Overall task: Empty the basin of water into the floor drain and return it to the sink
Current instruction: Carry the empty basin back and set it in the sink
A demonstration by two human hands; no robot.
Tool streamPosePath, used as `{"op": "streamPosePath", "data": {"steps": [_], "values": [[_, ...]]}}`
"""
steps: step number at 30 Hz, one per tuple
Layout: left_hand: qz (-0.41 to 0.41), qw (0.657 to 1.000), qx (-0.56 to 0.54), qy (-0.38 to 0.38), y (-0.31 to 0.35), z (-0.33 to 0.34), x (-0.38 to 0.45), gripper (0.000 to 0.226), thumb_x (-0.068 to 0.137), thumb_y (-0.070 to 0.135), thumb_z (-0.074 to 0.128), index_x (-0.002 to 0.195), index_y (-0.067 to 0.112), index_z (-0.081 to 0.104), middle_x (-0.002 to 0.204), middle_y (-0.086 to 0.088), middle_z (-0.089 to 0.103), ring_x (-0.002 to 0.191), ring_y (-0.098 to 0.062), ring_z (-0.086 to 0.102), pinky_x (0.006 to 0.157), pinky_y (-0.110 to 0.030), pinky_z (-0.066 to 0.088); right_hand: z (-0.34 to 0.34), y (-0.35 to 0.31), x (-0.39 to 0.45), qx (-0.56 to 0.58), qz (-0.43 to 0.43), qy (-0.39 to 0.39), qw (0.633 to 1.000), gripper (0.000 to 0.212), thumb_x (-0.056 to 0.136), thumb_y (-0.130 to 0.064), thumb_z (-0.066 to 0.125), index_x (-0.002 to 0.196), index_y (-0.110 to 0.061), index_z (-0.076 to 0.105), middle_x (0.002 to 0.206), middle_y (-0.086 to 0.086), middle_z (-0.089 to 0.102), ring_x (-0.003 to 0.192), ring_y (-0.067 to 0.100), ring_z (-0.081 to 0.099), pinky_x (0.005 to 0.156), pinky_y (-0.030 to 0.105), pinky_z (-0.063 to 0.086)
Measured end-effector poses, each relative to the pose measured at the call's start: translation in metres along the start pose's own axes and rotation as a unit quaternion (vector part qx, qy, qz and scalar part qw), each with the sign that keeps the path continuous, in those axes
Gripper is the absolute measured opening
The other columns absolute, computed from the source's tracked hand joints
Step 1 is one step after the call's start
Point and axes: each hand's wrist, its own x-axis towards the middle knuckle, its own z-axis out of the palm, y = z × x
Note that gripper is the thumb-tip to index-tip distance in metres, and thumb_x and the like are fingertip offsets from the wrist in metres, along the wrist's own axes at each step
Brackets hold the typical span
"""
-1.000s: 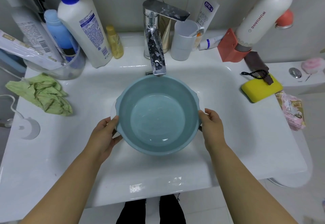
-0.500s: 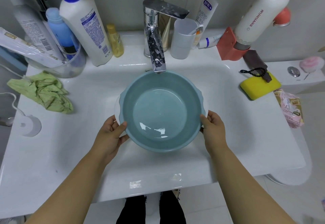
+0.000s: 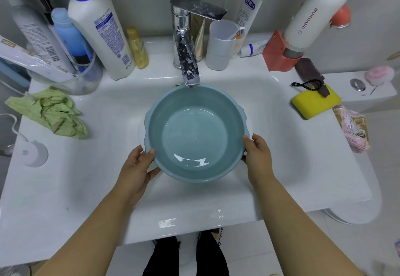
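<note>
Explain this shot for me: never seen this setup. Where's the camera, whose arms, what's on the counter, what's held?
There is no machine here. One wide-angle camera sits on a person's head, looking down at their bare arms. The left hand and right hand grip opposite rims of a blue basin with a little water in it, inside the white sink under the faucet. Around it lie a green cloth, a yellow sponge, bottles and a cup.

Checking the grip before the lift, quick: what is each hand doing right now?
Left hand: closed on the rim of the basin, near left side.
Right hand: closed on the basin's rim, near right side.
</note>
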Motion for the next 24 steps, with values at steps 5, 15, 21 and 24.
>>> {"op": "streamPosePath", "data": {"steps": [5, 15, 21, 24], "values": [[0.001, 1.0, 0.006, -0.002, -0.0029, -0.0006, -0.0037, 0.028, 0.101, 0.014, 0.057, 0.128, 0.012, 0.062, 0.116, -0.009, 0.07, 0.113, -0.022, 0.068, 0.097, -0.046, 0.056, 0.0008, 0.0009, -0.0018, 0.013, -0.006, 0.003, 1.0, 0.022, 0.098, -0.017, 0.054, 0.077, -0.017, 0.057, 0.067, -0.007, 0.058, 0.071, 0.018, 0.058, 0.082, 0.041, 0.06], [0.005, 1.0, -0.008, -0.01, -0.0047, -0.0006, -0.0029, 0.025, 0.099, 0.011, 0.057, 0.124, 0.013, 0.063, 0.089, 0.003, 0.074, 0.105, -0.018, 0.071, 0.094, -0.046, 0.058, 0.002, 0.0021, 0.0005, 0.012, -0.006, 0.009, 1.0, 0.02, 0.098, -0.018, 0.054, 0.081, -0.007, 0.055, 0.074, 0.002, 0.054, 0.073, 0.02, 0.055, 0.086, 0.05, 0.059], [0.007, 0.999, -0.024, -0.032, -0.0048, -0.0036, -0.0038, 0.06, 0.071, 0.033, 0.082, 0.125, 0.013, 0.064, 0.096, 0.002, 0.076, 0.109, -0.02, 0.07, 0.089, -0.043, 0.06, 0.0017, 0.0034, 0.0012, 0.01, -0.008, 0.01, 1.0, 0.019, 0.098, -0.018, 0.054, 0.083, -0.008, 0.057, 0.079, 0.005, 0.055, 0.075, 0.02, 0.056, 0.086, 0.049, 0.06], [0.012, 0.999, -0.022, -0.038, -0.0055, -0.0054, -0.003, 0.073, 0.061, 0.04, 0.089, 0.125, 0.014, 0.064, 0.097, 0.002, 0.076, 0.109, -0.019, 0.071, 0.089, -0.042, 0.06, 0.0021, 0.0038, 0.001, 0.013, -0.004, 0.01, 1.0, 0.017, 0.098, -0.019, 0.054, 0.086, -0.008, 0.06, 0.077, 0.002, 0.059, 0.075, 0.018, 0.058, 0.086, 0.047, 0.061]]}}
